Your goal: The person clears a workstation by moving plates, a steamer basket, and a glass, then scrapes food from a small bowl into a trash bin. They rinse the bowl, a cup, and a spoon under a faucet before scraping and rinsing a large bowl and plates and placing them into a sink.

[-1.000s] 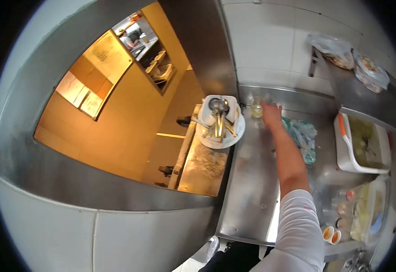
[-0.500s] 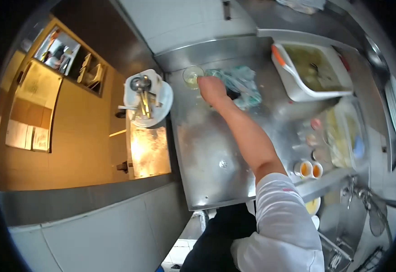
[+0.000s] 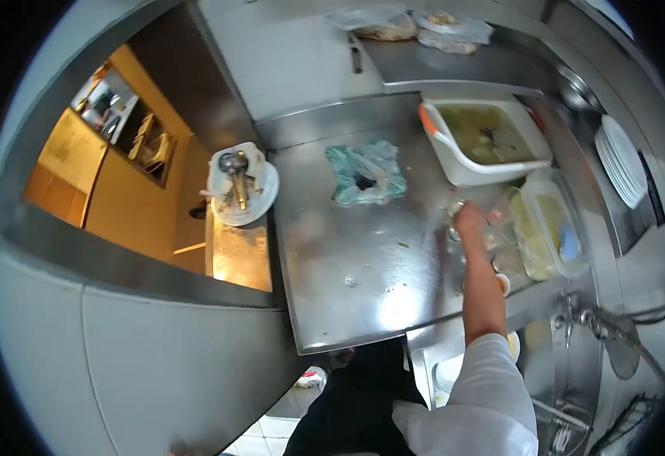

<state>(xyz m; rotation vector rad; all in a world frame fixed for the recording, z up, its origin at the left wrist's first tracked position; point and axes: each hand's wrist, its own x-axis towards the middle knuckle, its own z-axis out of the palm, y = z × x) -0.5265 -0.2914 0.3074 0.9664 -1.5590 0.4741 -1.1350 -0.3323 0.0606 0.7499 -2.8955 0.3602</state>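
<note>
On your left, a white plate (image 3: 265, 196) bears ladles (image 3: 233, 163), then a crumpled green bag (image 3: 366, 171) lies on the steel counter (image 3: 332, 243), and farther right a small glass (image 3: 455, 210) sits within the curled fingers of your right hand (image 3: 468, 220), near the white tub (image 3: 492, 174) and clear container (image 3: 562, 199).

The cup (image 3: 455, 232) in your right hand (image 3: 469, 220) looks clear and shiny, glass or plastic unclear; your sleeve (image 3: 492, 380) is matt cloth; the counter (image 3: 340, 235) beneath is smooth, glossy metal; the green bag (image 3: 366, 171) is thin, crinkled plastic; the tub (image 3: 492, 176) looks like smooth plastic; the wall (image 3: 294, 61) is glossy tile.
</note>
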